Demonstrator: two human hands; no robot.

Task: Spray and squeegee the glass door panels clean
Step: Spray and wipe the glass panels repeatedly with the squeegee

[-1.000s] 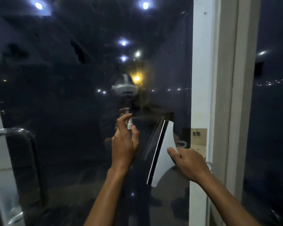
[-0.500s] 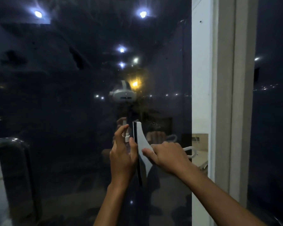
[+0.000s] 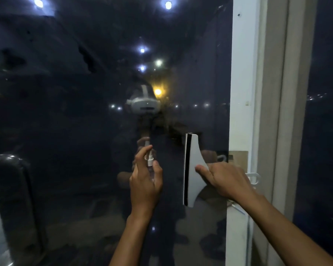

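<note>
We grip the small spray bottle (image 3: 150, 162) in our left hand (image 3: 145, 186), index finger on its nozzle. Our right hand (image 3: 226, 180) holds the squeegee (image 3: 192, 170) upright against the glass door panel (image 3: 85, 131), near its right edge, beside the white frame (image 3: 242, 93).

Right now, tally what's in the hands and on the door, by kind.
Spray bottles: 1, in the left hand
Squeegees: 1, in the right hand
Door handles: 1, metal, at left
Total: 3
</note>
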